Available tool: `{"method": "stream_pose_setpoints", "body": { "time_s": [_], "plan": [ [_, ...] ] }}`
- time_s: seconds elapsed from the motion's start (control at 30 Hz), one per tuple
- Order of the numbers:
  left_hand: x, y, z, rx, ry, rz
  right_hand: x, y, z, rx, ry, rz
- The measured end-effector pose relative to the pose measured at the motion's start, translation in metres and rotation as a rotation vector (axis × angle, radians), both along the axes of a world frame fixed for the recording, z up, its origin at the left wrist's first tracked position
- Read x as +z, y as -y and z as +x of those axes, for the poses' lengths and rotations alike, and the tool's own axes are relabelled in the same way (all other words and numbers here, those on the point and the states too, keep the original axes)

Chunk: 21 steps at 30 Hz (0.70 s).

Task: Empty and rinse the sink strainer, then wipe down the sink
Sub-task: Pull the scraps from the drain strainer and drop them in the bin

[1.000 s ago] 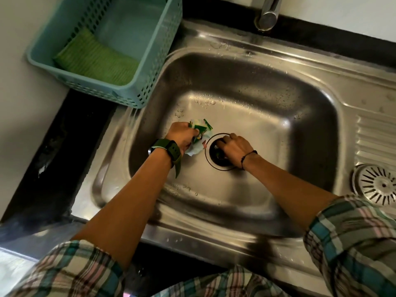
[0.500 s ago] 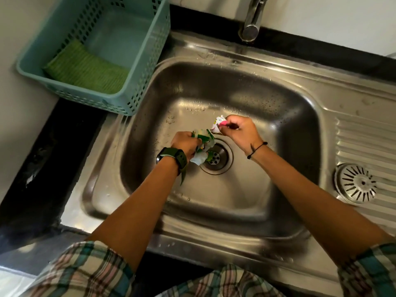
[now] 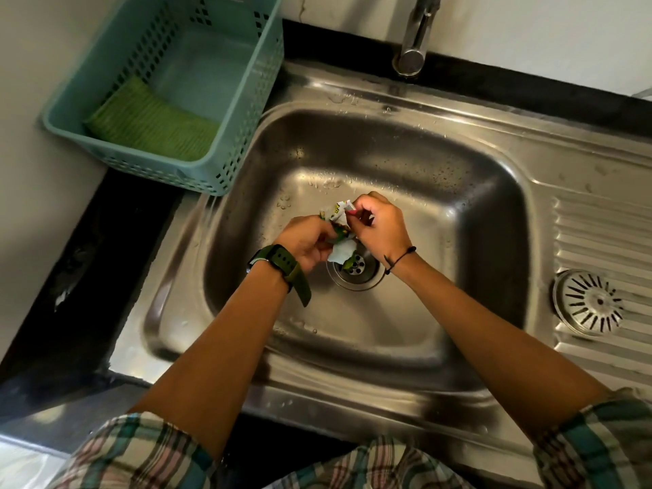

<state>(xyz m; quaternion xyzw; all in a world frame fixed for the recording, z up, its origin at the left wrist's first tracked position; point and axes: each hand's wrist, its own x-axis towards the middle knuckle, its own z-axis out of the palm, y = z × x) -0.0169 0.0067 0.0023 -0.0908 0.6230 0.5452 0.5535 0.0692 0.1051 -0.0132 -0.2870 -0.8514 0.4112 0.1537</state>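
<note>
Crumpled wrapper scraps (image 3: 339, 234), white with green and pink print, are held just above the drain (image 3: 355, 273) at the bottom of the steel sink (image 3: 469, 220). Left hand (image 3: 306, 243) has its fingers curled round the lower wad; right hand (image 3: 380, 227) pinches a small pink-edged piece at the top, fingers bent in on it. The two hands meet over the scraps, left hand to the near-left of the drain, right hand to its far-right, so both are about equally near the opening directly below. The drain's perforated cup shows beneath the scraps; whether more debris sits in it I cannot tell. The flat slotted strainer (image 3: 588, 302) lies well apart on the ribbed drainboard to the right, nearer the right arm. Judgement: debris is being gathered, disposal and rinsing not yet done. The tap (image 3: 413, 47) stands at the back edge, spout over the far rim; nothing lies between it and the basin. A teal basket (image 3: 243, 150) holding a green cloth (image 3: 151, 125) overhangs the sink's left rim on the dark tabletop (image 3: 88, 262).
</note>
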Motion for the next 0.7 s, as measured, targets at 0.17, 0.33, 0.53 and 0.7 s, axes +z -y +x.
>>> {"method": "stream_pose_setpoints", "body": {
  "time_s": [0.17, 0.33, 0.53, 0.7],
  "plan": [
    [0.004, -0.001, 0.002, 0.008, 0.001, 0.025, -0.002, -0.001, 0.0, 0.023, 0.004, 0.001],
    [0.003, -0.001, 0.003, 0.059, -0.028, -0.007, -0.007, -0.006, 0.0, -0.038, 0.019, -0.23],
    [0.004, 0.0, 0.004, 0.096, -0.083, -0.028, 0.001, -0.009, -0.003, -0.086, 0.02, -0.44],
    [0.011, -0.003, 0.003, 0.073, -0.059, 0.05, 0.007, -0.009, -0.007, 0.085, 0.219, -0.2]
  ]
}}
